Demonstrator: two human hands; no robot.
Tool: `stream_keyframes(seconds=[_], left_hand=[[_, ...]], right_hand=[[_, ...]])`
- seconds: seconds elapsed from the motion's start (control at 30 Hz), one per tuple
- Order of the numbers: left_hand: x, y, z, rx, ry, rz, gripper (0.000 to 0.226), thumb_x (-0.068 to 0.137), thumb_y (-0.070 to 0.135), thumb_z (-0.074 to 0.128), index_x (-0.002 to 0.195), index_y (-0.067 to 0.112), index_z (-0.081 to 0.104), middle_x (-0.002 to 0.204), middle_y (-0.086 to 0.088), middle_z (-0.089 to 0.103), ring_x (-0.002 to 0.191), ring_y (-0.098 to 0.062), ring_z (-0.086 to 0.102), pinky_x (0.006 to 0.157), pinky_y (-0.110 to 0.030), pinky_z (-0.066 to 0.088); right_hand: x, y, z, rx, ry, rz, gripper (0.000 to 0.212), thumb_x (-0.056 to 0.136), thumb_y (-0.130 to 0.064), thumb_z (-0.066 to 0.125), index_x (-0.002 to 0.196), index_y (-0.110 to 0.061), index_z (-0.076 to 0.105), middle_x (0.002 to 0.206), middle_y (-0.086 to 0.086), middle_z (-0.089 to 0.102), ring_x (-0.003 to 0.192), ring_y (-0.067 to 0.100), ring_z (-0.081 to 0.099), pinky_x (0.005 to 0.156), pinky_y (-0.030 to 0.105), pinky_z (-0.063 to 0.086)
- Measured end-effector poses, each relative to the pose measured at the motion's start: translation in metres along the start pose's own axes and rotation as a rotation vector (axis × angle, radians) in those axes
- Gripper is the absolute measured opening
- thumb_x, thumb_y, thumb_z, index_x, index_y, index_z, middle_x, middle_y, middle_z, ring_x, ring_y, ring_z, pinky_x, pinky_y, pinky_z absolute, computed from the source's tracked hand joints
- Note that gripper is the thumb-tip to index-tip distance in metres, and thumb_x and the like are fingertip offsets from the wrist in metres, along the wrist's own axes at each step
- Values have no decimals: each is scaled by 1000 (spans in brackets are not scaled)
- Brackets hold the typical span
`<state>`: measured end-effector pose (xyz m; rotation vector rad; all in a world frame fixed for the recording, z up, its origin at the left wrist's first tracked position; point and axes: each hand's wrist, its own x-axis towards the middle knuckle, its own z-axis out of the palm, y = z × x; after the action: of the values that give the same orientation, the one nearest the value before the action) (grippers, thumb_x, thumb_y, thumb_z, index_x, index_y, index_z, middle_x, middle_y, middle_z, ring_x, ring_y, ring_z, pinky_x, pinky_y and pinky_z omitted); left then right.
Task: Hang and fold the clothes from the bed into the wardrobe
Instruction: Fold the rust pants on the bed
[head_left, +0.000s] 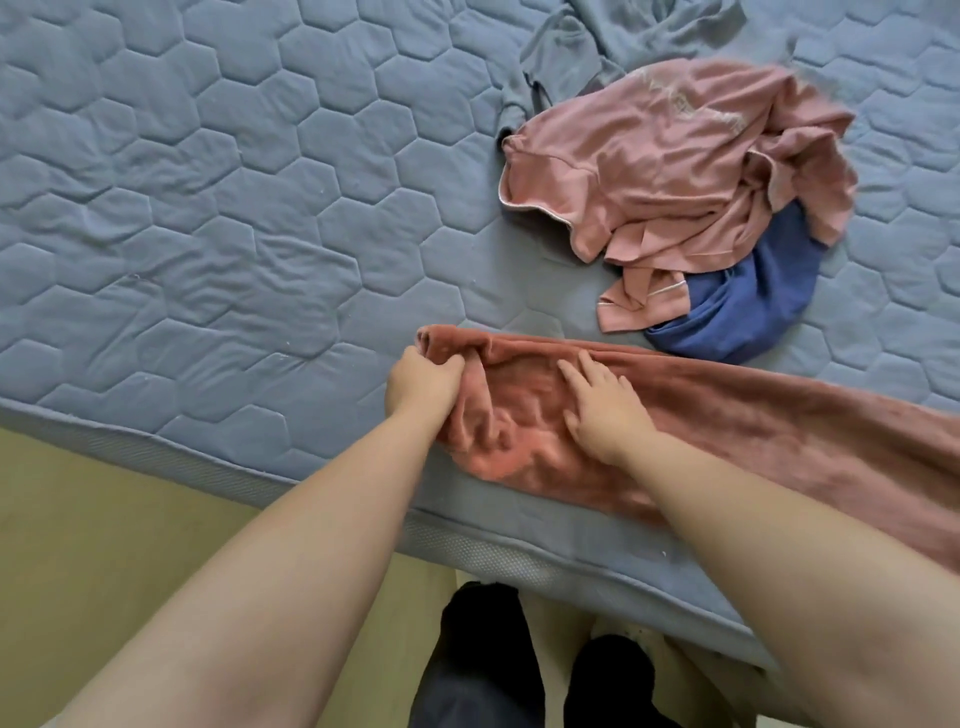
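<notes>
On the blue hexagon-quilted mattress (208, 208), above a yellowish floor (104, 519), a rust fleece garment (779, 431) is spread along the near edge; its end is gripped by the left hand (423, 382), the right hand (605, 410) laid flat on it.

The bed (208, 182) has a dusty blue-grey cover quilted in a honeycomb of hexagons, with a paler mesh band (467, 551) along its edge. The plush garment (727, 431) is plain rust-terracotta. The pink garment (649, 166) has thin white piping at its hems and a faint pale print. The royal-blue garment (753, 306) is plain. The grey-blue garment (597, 47) nearly matches the cover. The floor (78, 519) is yellowish beige and the trousers (478, 665) are black.
</notes>
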<state>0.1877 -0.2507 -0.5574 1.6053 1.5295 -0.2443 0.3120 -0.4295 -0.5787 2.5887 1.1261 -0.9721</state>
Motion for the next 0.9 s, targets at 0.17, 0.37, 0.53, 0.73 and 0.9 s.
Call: stream_keyframes(seconds=[0.17, 0.37, 0.53, 0.73, 0.9], left_hand=[[-56, 52, 34, 73, -111, 192, 49, 84, 33, 57, 127, 12, 50, 124, -14, 60, 117, -32, 55, 93, -35, 42], [-130, 109, 120, 119, -250, 309, 42, 82, 34, 58, 118, 15, 50, 117, -9, 62, 110, -31, 58, 88, -32, 43], [-166, 103, 184, 330, -526, 592, 39, 90, 39, 54, 122, 17, 60, 121, -4, 63, 113, -24, 56, 97, -35, 43], [-133, 63, 180, 331, 154, 473, 61, 84, 24, 64, 140, 15, 41, 145, -12, 37, 133, -31, 33, 108, -44, 30], [-97, 47, 168, -108, -229, 45, 66, 81, 34, 74, 132, 8, 41, 134, -10, 52, 122, -26, 50, 102, -31, 38]], right_hand=[[-23, 64, -18, 295, 50, 240, 57, 92, -23, 50, 145, -10, 33, 155, 15, 23, 140, 31, 29, 114, 42, 28], [-63, 135, -16, 655, 465, 566, 28, 90, -9, 48, 114, 0, 60, 127, 21, 54, 118, 35, 49, 99, 33, 35], [-99, 186, -7, 970, 571, 833, 24, 94, -10, 44, 104, -2, 63, 111, 18, 64, 106, 33, 56, 84, 30, 39], [-102, 167, 21, 914, 681, 619, 39, 83, -28, 66, 114, -6, 56, 112, 13, 57, 107, 28, 53, 95, 35, 41], [-80, 156, 21, 1306, 276, 783, 73, 74, -32, 78, 129, -2, 40, 127, 11, 55, 118, 27, 54, 95, 30, 42]])
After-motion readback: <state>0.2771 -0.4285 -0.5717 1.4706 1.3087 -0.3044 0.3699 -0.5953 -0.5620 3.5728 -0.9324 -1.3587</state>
